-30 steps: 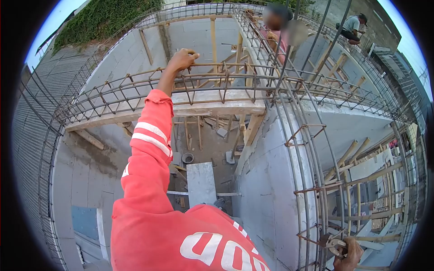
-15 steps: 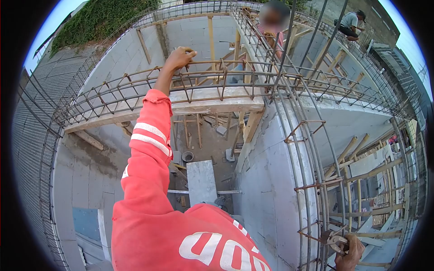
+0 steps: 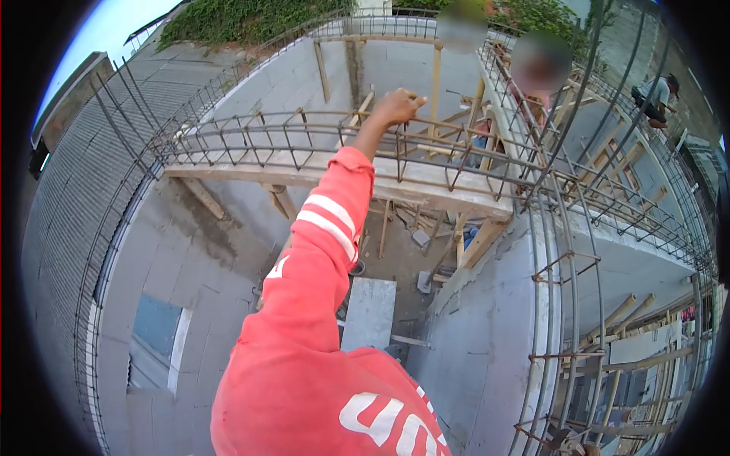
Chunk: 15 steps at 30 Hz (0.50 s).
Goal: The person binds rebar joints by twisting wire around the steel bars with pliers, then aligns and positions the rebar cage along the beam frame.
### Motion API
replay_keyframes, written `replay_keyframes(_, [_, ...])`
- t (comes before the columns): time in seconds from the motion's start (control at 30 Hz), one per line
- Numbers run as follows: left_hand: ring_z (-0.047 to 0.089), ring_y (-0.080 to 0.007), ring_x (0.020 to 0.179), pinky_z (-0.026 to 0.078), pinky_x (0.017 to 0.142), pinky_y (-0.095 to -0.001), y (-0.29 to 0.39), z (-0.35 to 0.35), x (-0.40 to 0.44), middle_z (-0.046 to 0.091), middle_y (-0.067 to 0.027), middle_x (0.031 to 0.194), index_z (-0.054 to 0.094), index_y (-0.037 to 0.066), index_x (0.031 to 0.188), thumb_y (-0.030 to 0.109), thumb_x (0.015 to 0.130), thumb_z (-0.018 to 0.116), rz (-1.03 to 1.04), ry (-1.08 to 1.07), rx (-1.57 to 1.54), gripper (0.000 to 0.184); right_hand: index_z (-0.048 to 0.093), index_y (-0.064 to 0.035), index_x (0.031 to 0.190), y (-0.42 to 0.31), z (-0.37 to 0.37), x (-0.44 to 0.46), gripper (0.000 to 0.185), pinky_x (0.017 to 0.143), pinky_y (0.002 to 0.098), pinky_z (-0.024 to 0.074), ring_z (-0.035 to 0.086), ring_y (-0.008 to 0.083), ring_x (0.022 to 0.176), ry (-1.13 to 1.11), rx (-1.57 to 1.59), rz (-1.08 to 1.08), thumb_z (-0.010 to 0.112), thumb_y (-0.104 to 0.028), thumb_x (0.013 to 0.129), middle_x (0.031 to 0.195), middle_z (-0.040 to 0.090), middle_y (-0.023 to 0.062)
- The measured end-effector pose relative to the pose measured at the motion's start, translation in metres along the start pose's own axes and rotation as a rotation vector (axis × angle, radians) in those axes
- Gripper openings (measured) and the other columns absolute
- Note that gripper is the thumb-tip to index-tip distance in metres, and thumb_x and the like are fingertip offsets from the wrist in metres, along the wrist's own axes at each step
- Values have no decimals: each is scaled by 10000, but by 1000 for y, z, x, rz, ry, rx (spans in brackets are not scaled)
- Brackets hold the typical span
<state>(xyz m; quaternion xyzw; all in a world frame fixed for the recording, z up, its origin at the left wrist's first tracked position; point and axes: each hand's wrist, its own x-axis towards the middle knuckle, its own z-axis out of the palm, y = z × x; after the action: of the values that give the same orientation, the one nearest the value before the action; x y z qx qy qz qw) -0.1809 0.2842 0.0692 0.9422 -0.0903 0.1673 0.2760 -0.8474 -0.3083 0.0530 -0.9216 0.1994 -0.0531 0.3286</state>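
Note:
My left arm, in a red sleeve with white stripes, reaches out to the horizontal rebar cage (image 3: 281,140). At its top bar is my left hand (image 3: 397,108), fingers curled closed; what is in them, if anything, is too small to make out. At the lower edge of the view, beside the upright-looking run of rebar (image 3: 566,304) on the right-hand wall, my right hand (image 3: 590,451) barely shows. It is closed on a pair of pincers (image 3: 564,441), mostly cut off by the frame edge.
Below the cage runs a concrete-topped beam (image 3: 342,178) over a deep room with timber props. A pale board (image 3: 368,311) lies low down. A person (image 3: 536,106) stands behind the cage; another person (image 3: 654,99) crouches on the far right wall. Bare rebar rods (image 3: 631,83) stick up.
My view has swung left, so the scene sits further right and my right hand has slid almost out of the bottom edge. My left hand stays at the cage's top bar, fingers curled.

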Motion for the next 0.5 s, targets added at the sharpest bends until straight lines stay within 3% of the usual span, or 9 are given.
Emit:
replay_keyframes(0.03, [729,-224,694,568,695,-366,3,-1,-2,762,-152,822,718,45,1200,434,964,642,-28,-11,-66,462,615,42,1293,2,-5,-4,351,822,409,636,687,229,943,-12,-14,5,552,78,950,973,659,146])
replay_keyframes(0.13, [724,-229,694,564,706,-372,-2,4,1,760,-154,820,722,47,1184,439,958,644,-9,46,-90,459,663,34,1236,5,-1,-2,380,657,347,602,563,167,712,95,-23,-25,618,117,868,830,573,62])
replay_keyframes(0.17, [722,-230,699,563,709,-377,-4,6,3,760,-157,820,722,40,1174,433,952,651,25,93,-53,457,669,26,1246,-64,2,-1,475,591,344,553,504,169,655,74,-457,-294,671,111,779,798,580,66])
replay_keyframes(0.3, [730,-232,743,562,731,-383,0,3,0,757,-166,818,723,32,1159,415,936,672,-16,47,-94,446,673,-7,1268,-76,1,0,532,551,343,507,517,175,647,84,-489,-339,688,75,742,756,571,61])
replay_keyframes(0.5, [738,-234,727,573,717,-369,-1,1,2,756,-175,817,725,28,1157,363,930,685,9,24,-91,406,681,-71,1280,-71,3,-1,566,615,356,516,600,206,676,160,-534,-408,690,68,731,834,686,95])
